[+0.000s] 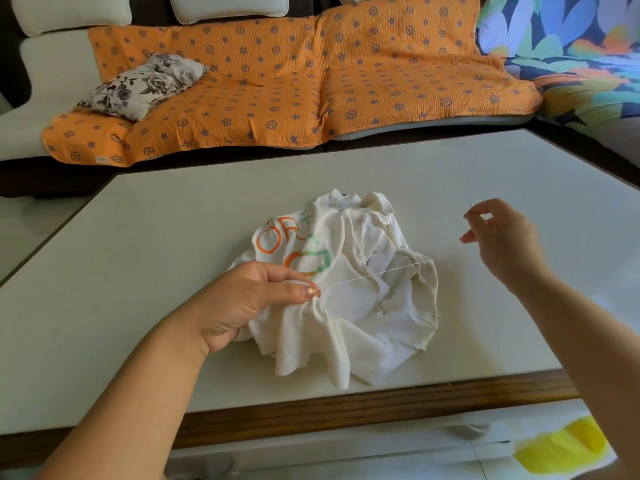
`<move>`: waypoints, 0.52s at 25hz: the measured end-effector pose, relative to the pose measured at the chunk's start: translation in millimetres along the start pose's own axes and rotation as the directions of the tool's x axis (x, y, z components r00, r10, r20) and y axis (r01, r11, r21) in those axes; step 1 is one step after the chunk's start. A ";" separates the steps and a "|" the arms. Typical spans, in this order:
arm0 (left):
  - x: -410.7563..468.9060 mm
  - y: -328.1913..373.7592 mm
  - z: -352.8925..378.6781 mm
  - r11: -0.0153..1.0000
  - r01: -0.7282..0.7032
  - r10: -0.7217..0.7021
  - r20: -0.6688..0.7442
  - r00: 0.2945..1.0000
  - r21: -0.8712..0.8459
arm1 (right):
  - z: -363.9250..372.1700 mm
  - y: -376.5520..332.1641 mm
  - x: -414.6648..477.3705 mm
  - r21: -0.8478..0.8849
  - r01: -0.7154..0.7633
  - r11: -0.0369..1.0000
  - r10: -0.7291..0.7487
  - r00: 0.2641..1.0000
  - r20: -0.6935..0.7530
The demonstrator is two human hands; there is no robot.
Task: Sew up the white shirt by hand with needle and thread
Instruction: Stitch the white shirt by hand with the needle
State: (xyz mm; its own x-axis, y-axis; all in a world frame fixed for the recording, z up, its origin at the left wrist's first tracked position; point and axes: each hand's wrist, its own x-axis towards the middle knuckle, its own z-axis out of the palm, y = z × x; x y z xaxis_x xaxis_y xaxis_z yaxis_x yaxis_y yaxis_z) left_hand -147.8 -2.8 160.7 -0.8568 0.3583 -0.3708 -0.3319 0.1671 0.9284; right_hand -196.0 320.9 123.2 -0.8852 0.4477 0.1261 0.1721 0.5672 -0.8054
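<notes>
A crumpled white shirt (360,292) with orange and green print lies in the middle of the pale table (173,220). My left hand (249,299) pinches a fold of the shirt between thumb and forefinger at its left side. A thin white thread (381,273) runs taut from that pinch up to the right. My right hand (502,233) is raised to the right of the shirt, thumb and forefinger pinching a fine needle (470,206) whose tip points upward.
The table has a wooden front edge (346,407). Behind it stands a sofa with an orange patterned cover (294,81) and a floral cushion (142,84). A colourful blanket (571,46) lies at the right. Something yellow (561,448) shows below the table's near right corner.
</notes>
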 end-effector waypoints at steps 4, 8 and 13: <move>0.7 -1.7 4.0 1.000 -0.018 0.018 -0.030 0.999 0.013 | 2.4 -17.6 -15.6 0.035 -0.026 0.999 0.023 0.997 0.071; 6.6 -3.8 18.1 0.990 -0.141 0.142 -0.092 0.986 0.018 | 5.0 -67.2 -69.2 0.462 -0.219 0.859 0.003 0.906 0.424; 10.4 -8.2 25.7 0.983 -0.177 0.181 -0.092 0.979 0.055 | 11.4 -87.3 -116.7 0.453 -0.398 0.798 -0.075 0.679 0.730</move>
State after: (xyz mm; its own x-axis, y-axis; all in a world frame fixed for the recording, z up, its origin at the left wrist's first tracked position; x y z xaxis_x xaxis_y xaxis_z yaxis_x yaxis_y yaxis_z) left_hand -143.9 23.2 148.6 -0.9355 0.2964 -0.1924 -0.1528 0.1518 0.9765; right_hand -112.6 211.3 172.2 -0.9297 -0.2434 -0.2765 0.2942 -0.0390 -0.9549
